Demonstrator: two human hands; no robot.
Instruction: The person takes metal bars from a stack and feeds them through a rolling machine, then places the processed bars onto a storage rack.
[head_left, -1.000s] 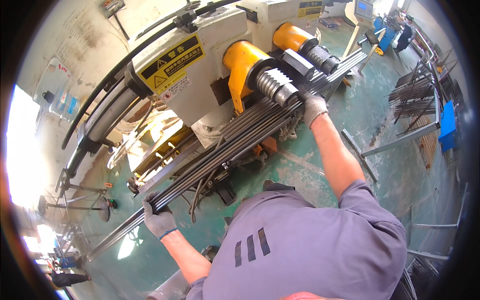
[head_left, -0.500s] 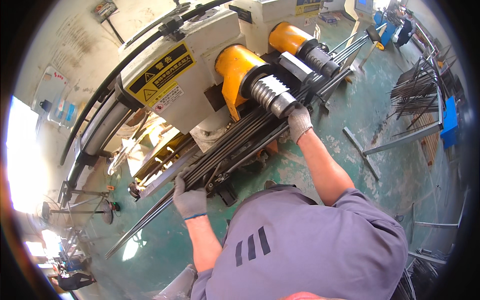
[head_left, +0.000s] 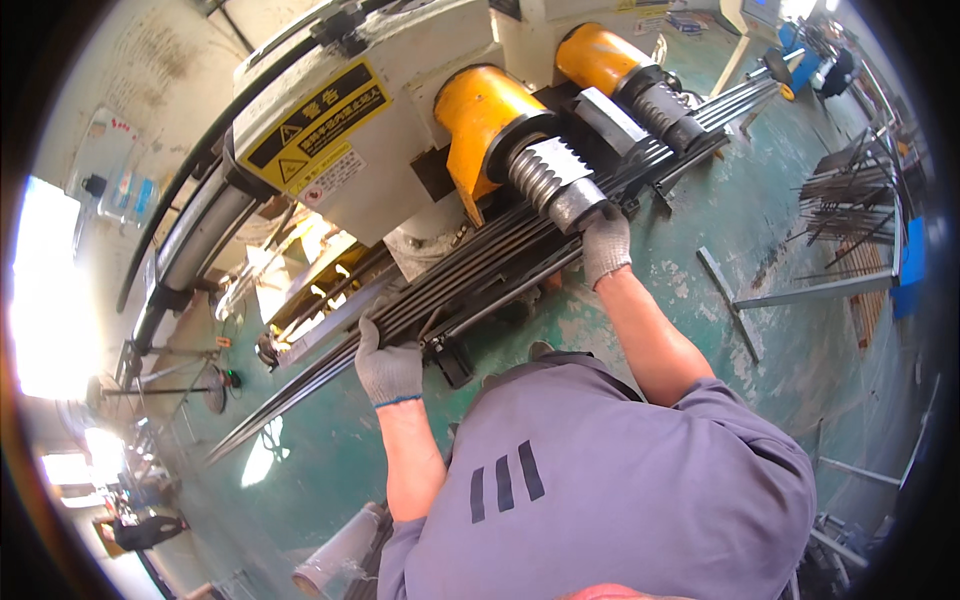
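A bundle of long dark metal rods (head_left: 440, 300) lies slantwise along the front of a machine. My left hand (head_left: 388, 370), in a grey knit glove, is closed around the near side of the bundle, left of the machine, its thumb up and its fingers partly hidden by the rods. My right hand (head_left: 606, 250), also gloved, reaches to the end of a ridged metal roller (head_left: 548, 178). Its fingers curl out of sight beside the roller's end and the rods, so what they grip is hidden. The rods' loose ends (head_left: 225, 448) stick out over the floor at left.
Orange roller housings (head_left: 485, 105) jut from the pale machine body (head_left: 400, 110), which bears a yellow-black warning label (head_left: 318, 125). A steel frame bar (head_left: 815, 290) stands at right near a rack of thin rods (head_left: 850, 195). A film-wrapped roll (head_left: 340, 550) is at lower left.
The view has tilted slightly. My left hand and the rods' loose ends sit a little higher in the picture. My right hand stays by the roller's end.
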